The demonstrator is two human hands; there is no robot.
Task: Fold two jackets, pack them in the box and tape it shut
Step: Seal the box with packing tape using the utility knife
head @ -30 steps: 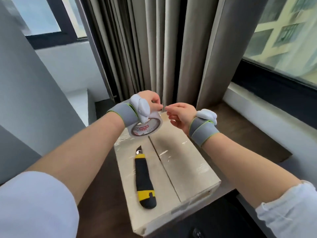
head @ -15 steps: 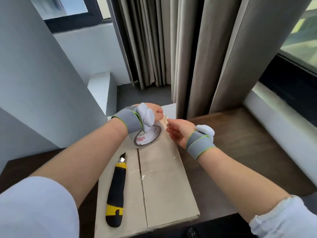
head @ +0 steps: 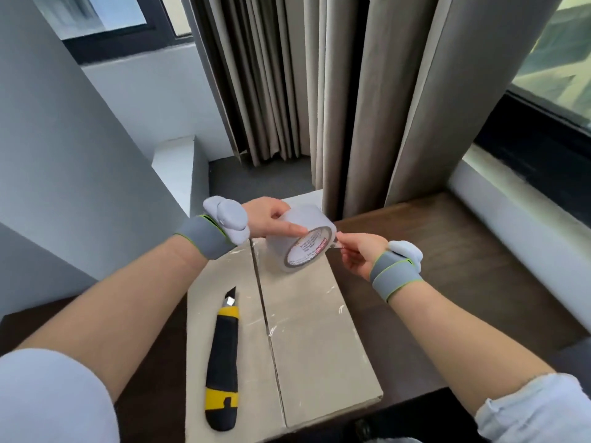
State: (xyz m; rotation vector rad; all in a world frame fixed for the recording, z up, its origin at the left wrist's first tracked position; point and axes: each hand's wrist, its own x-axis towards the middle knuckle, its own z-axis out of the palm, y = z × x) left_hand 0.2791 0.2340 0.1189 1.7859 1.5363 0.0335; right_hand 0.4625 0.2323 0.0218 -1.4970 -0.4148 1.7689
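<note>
A closed cardboard box lies on the dark wooden surface, its two top flaps meeting along a middle seam. Over its far end my left hand grips a roll of clear packing tape, tilted so the printed core faces me. My right hand pinches the loose tape end at the roll's right edge. A black and yellow utility knife lies on the left flap, its blade tip out and pointing away from me. The jackets are not in view.
Grey-beige curtains hang just behind the box. A white window sill runs along the right, and a grey wall with a white ledge stands at the left. Bare wooden surface lies right of the box.
My left hand has turned the tape roll up and to the right, so its side wall now shows. My right hand stays at the tape end. The view has shifted.
</note>
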